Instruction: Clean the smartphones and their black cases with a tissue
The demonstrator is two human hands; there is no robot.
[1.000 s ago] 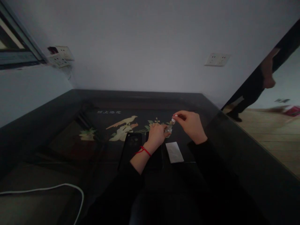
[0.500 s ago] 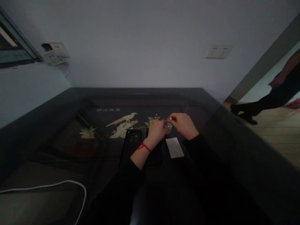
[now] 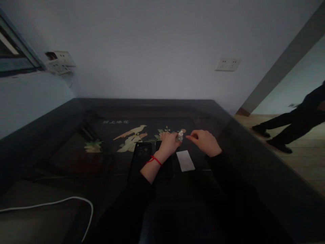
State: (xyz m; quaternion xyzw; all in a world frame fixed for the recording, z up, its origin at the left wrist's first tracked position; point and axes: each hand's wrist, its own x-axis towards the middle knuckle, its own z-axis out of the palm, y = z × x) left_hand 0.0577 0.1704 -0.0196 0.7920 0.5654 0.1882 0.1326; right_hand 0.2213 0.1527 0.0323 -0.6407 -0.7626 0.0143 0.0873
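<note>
My left hand (image 3: 169,144), with a red cord at the wrist, is closed around a small clear bottle (image 3: 180,137) with a white top. Just right of the bottle is my right hand (image 3: 204,140), its thumb and fingers pinched together. Whatever sits in that pinch, if anything, is too small to make out. Below my left wrist lies a black phone case (image 3: 142,154) with a camera cutout. Beside it, a dark flat phone-like slab (image 3: 166,169) is partly hidden under my forearm. A folded white sheet (image 3: 185,161) lies between my two forearms.
The dark glossy table (image 3: 198,108) bears a bird-and-flower picture (image 3: 130,139). A white cable (image 3: 50,202) curves across the near left. Wall sockets (image 3: 228,64) are above the far edge. Another person's dark-clothed legs (image 3: 286,128) stand on the floor at right.
My right hand has moved away from the bottle to the right, so the white top now shows. My left hand keeps hold of the bottle. The other person's legs have shifted.
</note>
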